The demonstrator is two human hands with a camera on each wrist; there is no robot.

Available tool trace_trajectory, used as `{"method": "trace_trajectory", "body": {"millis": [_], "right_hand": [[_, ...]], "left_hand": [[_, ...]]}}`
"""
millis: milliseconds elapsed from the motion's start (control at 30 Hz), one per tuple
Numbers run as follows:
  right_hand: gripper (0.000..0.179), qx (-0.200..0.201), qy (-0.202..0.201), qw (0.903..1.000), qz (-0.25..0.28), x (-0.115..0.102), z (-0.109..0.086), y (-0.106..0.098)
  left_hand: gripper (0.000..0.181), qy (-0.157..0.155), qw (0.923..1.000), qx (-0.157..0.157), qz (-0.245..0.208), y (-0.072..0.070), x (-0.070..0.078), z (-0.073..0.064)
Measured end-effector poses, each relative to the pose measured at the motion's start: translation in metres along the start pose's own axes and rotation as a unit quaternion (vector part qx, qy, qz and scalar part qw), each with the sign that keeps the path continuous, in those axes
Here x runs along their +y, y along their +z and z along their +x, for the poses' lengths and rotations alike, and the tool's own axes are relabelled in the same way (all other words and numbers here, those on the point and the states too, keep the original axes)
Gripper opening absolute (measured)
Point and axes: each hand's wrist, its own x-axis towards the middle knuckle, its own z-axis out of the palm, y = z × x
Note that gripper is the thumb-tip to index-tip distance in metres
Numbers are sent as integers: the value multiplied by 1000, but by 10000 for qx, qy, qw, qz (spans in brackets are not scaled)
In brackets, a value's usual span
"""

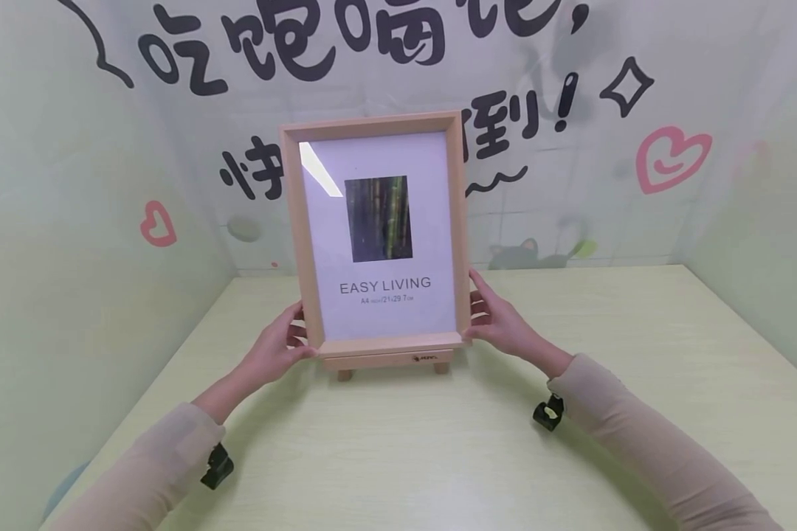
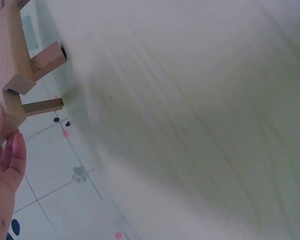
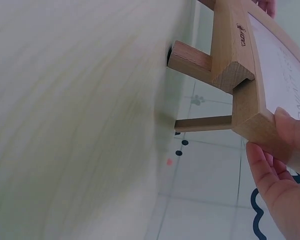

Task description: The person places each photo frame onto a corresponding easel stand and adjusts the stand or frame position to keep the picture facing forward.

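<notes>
A wooden picture frame stands nearly upright, leaning slightly back, with a bamboo picture and the words EASY LIVING behind its clear front. Its bottom edge sits on the ledge of a small wooden easel, whose legs reach the table. My left hand grips the frame's lower left side, thumb in front and fingers behind. On the lower right side my right hand holds it the same way. In the right wrist view the easel's ledge is under the frame's bottom edge, close beside the thumb.
The pale wood-grain table spreads around the easel. Behind it rises a printed cloth backdrop with large characters, and pale side panels stand left and right. Black wrist mounts hang under both sleeves.
</notes>
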Motion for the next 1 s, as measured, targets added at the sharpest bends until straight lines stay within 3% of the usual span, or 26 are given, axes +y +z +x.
{"method": "trace_trajectory", "body": {"millis": [667,1000], "right_hand": [[99,-21,56,9999,81,-4,1,5],[97,-71,34,9999,-121,-2,-1,4]], "left_hand": [[78,78,10000,33,19,-2,-4,-2],[84,185,9998,-89,26,-3,-6,-2]]}}
